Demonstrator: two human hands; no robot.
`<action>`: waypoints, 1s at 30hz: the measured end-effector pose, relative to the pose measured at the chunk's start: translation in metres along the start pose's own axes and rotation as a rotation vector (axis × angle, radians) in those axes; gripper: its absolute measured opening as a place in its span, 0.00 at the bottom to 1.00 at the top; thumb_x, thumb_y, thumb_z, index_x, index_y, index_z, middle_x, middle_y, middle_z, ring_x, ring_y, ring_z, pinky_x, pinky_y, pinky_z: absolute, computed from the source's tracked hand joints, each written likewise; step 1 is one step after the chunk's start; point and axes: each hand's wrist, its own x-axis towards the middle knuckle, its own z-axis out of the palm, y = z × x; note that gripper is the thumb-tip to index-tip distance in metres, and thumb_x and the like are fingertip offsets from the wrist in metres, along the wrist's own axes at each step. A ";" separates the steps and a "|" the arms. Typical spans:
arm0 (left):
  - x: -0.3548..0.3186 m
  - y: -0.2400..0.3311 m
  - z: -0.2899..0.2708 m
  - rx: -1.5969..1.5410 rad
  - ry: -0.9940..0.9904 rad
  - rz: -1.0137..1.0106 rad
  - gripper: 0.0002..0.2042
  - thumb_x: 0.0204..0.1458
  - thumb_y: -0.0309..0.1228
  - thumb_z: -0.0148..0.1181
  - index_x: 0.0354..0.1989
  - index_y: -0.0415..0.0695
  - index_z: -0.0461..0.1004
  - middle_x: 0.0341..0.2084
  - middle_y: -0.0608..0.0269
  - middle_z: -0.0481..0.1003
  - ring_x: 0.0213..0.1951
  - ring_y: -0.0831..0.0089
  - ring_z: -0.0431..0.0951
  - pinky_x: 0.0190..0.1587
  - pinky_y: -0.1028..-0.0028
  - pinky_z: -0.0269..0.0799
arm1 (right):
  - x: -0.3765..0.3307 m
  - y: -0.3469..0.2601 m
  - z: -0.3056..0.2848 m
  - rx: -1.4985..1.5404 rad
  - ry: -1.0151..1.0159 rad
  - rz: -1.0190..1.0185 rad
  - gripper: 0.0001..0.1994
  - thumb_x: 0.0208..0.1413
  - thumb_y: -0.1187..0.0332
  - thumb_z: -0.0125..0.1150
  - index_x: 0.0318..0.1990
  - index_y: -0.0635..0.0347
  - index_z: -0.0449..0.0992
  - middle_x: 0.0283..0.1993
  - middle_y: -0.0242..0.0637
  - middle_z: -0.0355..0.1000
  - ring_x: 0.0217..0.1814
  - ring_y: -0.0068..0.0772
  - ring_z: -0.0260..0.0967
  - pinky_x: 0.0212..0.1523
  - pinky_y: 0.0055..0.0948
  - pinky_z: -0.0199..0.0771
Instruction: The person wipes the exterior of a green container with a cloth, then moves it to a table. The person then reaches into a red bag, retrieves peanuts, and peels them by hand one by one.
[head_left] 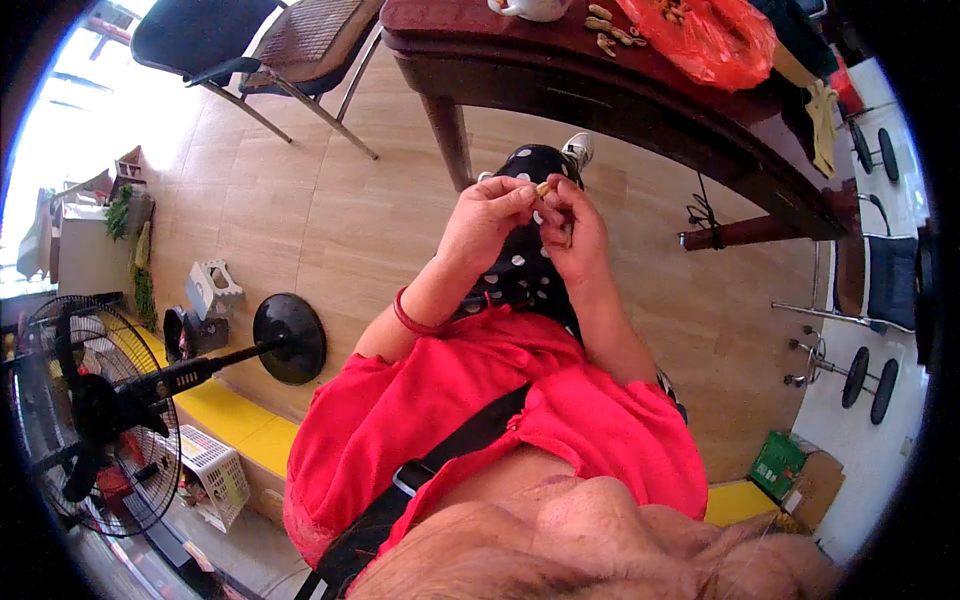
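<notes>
Above my lap, my left hand (492, 212) and my right hand (577, 228) meet, fingertips pinched together around a small tan peanut (543, 188). Thumb and forefinger of each hand close on it from either side. Curled fingers partly cover the nut, so I cannot tell whether its shell is cracked. Something small and brownish shows at the lower fingers of my right hand, too small to make out. Several unshelled peanuts (604, 28) lie on the dark red table (560, 75) ahead, beside a crumpled red plastic bag (715, 45) with more peanuts in it.
A white teapot (535, 8) stands near the table's far edge. Cloth gloves (822, 125) hang over its right side. Chairs (290, 50) are at the far left; a black standing fan (110, 410), a white basket (212, 475) and a grey stool (213, 288) are at my left.
</notes>
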 end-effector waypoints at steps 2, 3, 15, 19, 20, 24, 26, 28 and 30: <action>0.003 -0.006 -0.004 -0.081 -0.031 0.002 0.05 0.51 0.26 0.57 0.33 0.38 0.73 0.26 0.64 0.74 0.27 0.77 0.71 0.33 0.78 0.68 | -0.011 0.006 0.022 -0.251 0.119 -0.142 0.08 0.54 0.69 0.56 0.40 0.62 0.73 0.27 0.28 0.69 0.17 0.12 0.54 0.12 0.12 0.48; 0.003 -0.007 -0.004 -0.082 -0.023 0.000 0.05 0.51 0.26 0.57 0.33 0.38 0.73 0.26 0.63 0.74 0.27 0.77 0.71 0.33 0.78 0.68 | -0.015 0.006 0.028 -0.323 0.129 -0.170 0.08 0.54 0.70 0.57 0.39 0.62 0.73 0.26 0.27 0.68 0.17 0.12 0.54 0.13 0.12 0.49; -0.003 -0.010 0.004 0.134 -0.046 0.040 0.04 0.51 0.25 0.58 0.31 0.38 0.72 0.26 0.63 0.74 0.29 0.78 0.73 0.34 0.79 0.69 | -0.022 -0.005 0.023 -1.077 0.096 -0.580 0.05 0.51 0.71 0.61 0.30 0.64 0.75 0.24 0.26 0.69 0.27 0.13 0.65 0.29 0.16 0.66; -0.002 -0.016 0.003 0.219 -0.098 0.088 0.04 0.51 0.24 0.58 0.33 0.37 0.72 0.26 0.64 0.74 0.29 0.79 0.73 0.34 0.79 0.69 | -0.024 -0.010 0.018 -1.131 0.058 -0.612 0.04 0.51 0.73 0.60 0.28 0.64 0.74 0.24 0.27 0.70 0.27 0.14 0.65 0.29 0.17 0.67; -0.001 -0.017 0.002 0.202 -0.111 0.109 0.04 0.51 0.24 0.58 0.33 0.38 0.72 0.27 0.64 0.74 0.29 0.79 0.73 0.34 0.79 0.70 | -0.025 -0.010 0.019 -1.119 0.063 -0.604 0.04 0.51 0.73 0.60 0.28 0.64 0.74 0.25 0.27 0.70 0.27 0.14 0.65 0.29 0.17 0.67; 0.000 -0.016 0.004 0.155 -0.066 0.162 0.06 0.51 0.24 0.58 0.36 0.38 0.72 0.28 0.64 0.75 0.30 0.78 0.74 0.36 0.79 0.71 | -0.025 -0.010 0.024 -1.094 0.076 -0.563 0.04 0.51 0.73 0.59 0.31 0.65 0.76 0.27 0.28 0.70 0.28 0.15 0.65 0.29 0.18 0.66; -0.001 -0.013 0.007 0.158 -0.030 0.157 0.07 0.51 0.24 0.58 0.38 0.37 0.73 0.30 0.64 0.76 0.31 0.78 0.74 0.37 0.79 0.71 | -0.024 -0.010 0.021 -1.122 0.078 -0.534 0.05 0.50 0.74 0.59 0.33 0.65 0.76 0.28 0.28 0.70 0.28 0.15 0.65 0.30 0.18 0.66; -0.002 -0.012 0.008 0.175 -0.029 0.135 0.08 0.51 0.23 0.58 0.40 0.37 0.74 0.32 0.63 0.77 0.33 0.79 0.75 0.38 0.79 0.71 | -0.025 -0.012 0.014 -1.178 0.080 -0.499 0.06 0.50 0.74 0.60 0.34 0.65 0.77 0.29 0.28 0.70 0.29 0.16 0.65 0.30 0.18 0.66; -0.002 -0.014 0.008 0.252 -0.029 0.168 0.09 0.50 0.23 0.59 0.40 0.36 0.75 0.32 0.63 0.77 0.33 0.80 0.74 0.37 0.80 0.71 | -0.026 -0.012 0.017 -1.229 0.096 -0.528 0.05 0.49 0.74 0.59 0.34 0.65 0.76 0.28 0.27 0.69 0.28 0.16 0.65 0.29 0.18 0.66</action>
